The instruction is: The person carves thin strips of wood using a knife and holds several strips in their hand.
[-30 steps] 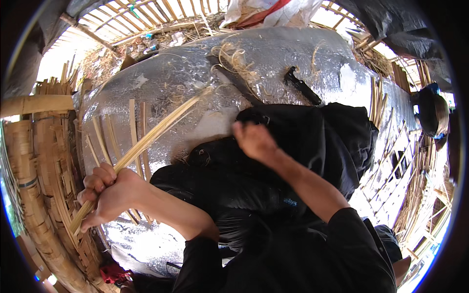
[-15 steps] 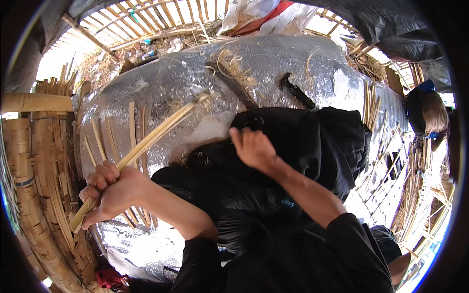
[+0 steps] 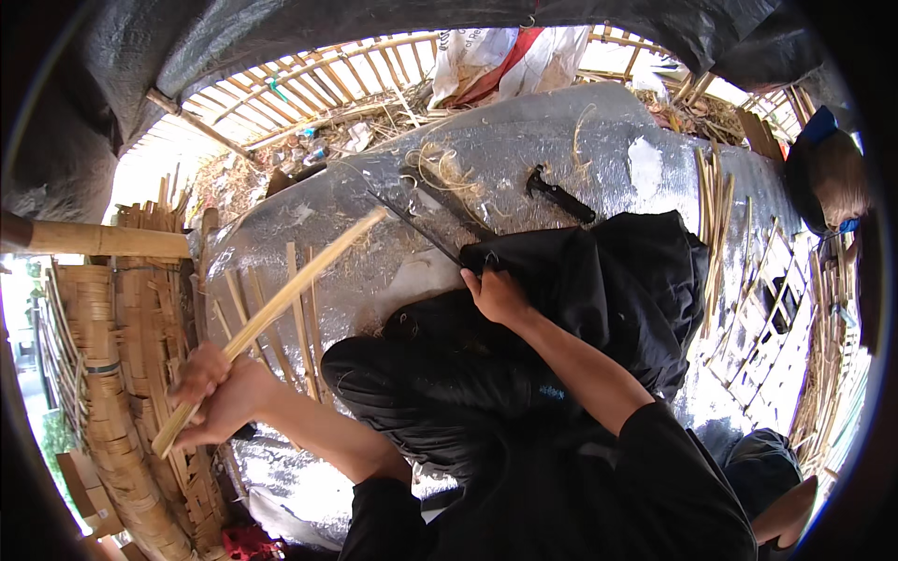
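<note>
My left hand (image 3: 217,397) is closed around the lower part of a pale split bamboo stick (image 3: 304,279), which slants up and to the right across the silver sheet. In my right hand (image 3: 502,301), over my black-clothed lap, is a knife (image 3: 418,229). Its thin dark blade points up and left, and its tip lies close to the stick's upper end without a visible touch. The knife's handle is mostly hidden by my fingers. Several bamboo strips (image 3: 301,309) lie on the sheet beyond my left forearm.
A silver sheet (image 3: 524,126) covers the work surface. On it lie curly shavings (image 3: 440,168), a black tool (image 3: 559,194) and more strips (image 3: 716,224) at right. Bamboo poles (image 3: 108,365) stand at left. Another person's arm (image 3: 784,514) shows at lower right.
The knife blade now shows plainly ahead of my right hand, where the hand was blurred before. My left hand still holds the stick. The whole view has shifted.
</note>
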The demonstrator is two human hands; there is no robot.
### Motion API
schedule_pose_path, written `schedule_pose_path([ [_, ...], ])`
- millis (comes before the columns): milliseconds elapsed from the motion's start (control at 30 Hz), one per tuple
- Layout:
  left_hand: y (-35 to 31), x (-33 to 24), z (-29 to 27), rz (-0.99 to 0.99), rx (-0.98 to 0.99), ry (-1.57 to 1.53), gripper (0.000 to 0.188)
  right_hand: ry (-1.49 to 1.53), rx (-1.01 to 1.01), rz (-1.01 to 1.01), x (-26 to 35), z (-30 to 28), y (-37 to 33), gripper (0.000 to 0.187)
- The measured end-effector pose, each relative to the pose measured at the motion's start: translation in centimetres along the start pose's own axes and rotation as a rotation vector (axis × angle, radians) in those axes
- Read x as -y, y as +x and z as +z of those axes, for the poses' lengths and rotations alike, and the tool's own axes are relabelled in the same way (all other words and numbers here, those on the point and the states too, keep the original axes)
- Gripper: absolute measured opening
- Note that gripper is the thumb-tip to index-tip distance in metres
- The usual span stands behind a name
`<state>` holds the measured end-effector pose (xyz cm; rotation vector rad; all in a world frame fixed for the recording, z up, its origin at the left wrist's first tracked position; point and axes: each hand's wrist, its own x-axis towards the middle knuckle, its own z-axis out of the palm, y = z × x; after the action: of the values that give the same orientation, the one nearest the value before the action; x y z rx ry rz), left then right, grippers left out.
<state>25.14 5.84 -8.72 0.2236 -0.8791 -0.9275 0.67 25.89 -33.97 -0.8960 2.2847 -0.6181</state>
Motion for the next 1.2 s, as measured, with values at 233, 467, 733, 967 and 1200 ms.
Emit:
schedule_pose_path([
  [233, 0.7, -5.7, 0.6, -0.173, 0.233, -0.414, 0.068, 0.638, -0.068, -0.248, 5.1, -5.6, -2.9, 0.066],
  [467, -2.3, -3.1, 0.5, -0.337, -0.020, -0.643, 0.055, 1.609, -0.070, -0.227, 9.6, -16.0, -5.3, 0.036],
  [733, -8.1, 4.3, -1.2, -1.049, -0.079, 0.793, 0.048, 1.232, -0.512, -0.676, 13.1, -24.5, -3.4, 0.028],
  [967, -5.5, 0.6, 15.2, -0.060, 0.707, 0.653, 0.027, 0.558, -0.487, -1.000, 16.4, -23.6, -2.4, 0.018],
  [1200, -2.7, -0.7, 16.9, -0.018, 0.960, 0.812, 0.015, 0.413, -0.380, -1.185, 19.8, -23.3, -3.4, 0.019],
])
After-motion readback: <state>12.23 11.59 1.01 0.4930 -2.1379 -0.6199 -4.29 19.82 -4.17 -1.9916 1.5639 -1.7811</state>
